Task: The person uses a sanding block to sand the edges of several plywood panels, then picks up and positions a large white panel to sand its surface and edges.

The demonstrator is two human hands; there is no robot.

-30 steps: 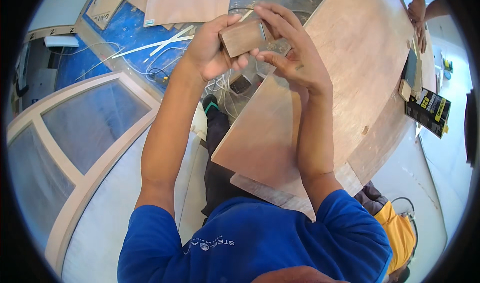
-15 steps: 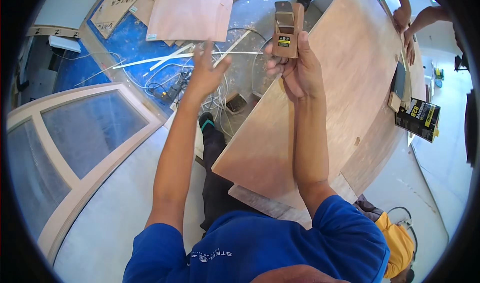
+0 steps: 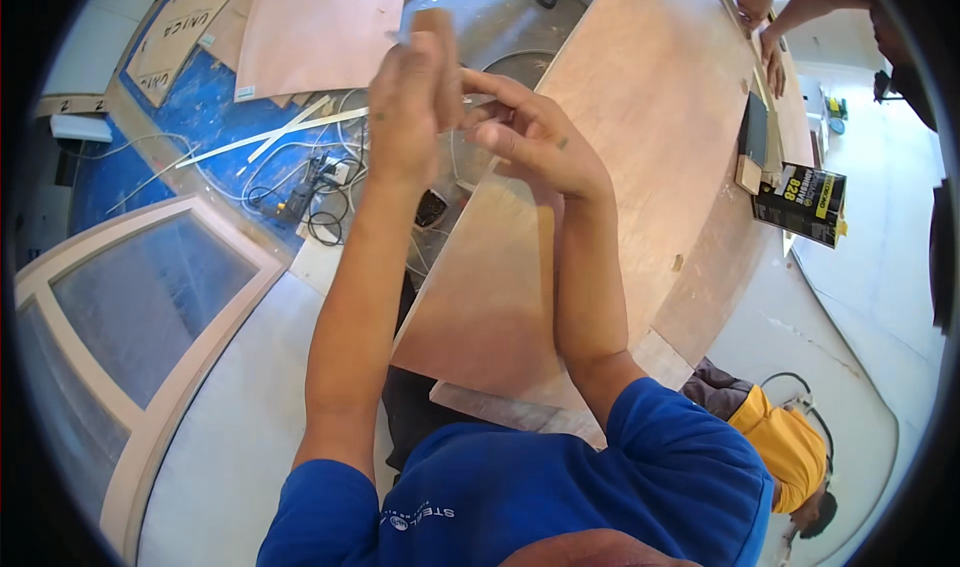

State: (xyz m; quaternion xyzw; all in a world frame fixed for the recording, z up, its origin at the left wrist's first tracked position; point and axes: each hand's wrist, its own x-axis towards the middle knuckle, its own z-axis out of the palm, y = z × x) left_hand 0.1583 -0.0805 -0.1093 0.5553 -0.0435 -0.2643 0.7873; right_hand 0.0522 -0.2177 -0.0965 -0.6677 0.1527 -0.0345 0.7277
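A small wooden hand plane (image 3: pixel 447 82), seen edge-on with a grey metal tip showing at its upper left, is held up before me. My left hand (image 3: pixel 405 117) is closed around it and hides most of its body. Beside it, my right hand (image 3: pixel 550 147) has its fingers apart and loosely bent, with the forefinger reaching to the plane's edge; whether it touches cannot be made out. Below my right forearm lies a large plywood sheet (image 3: pixel 620 167).
Another person's hands (image 3: pixel 773 67) rest at the sheet's far right edge, near a black and yellow can (image 3: pixel 800 204). A person in yellow (image 3: pixel 790 457) is low at right. A framed glass panel (image 3: pixel 140 297) stands left. Cables (image 3: pixel 325 202) and plywood offcuts (image 3: pixel 315 27) cover the floor.
The plane has passed from my right hand to my left and turned edge-on, moving left. My left hand has closed on it; my right has loosened. The view has shifted rightward.
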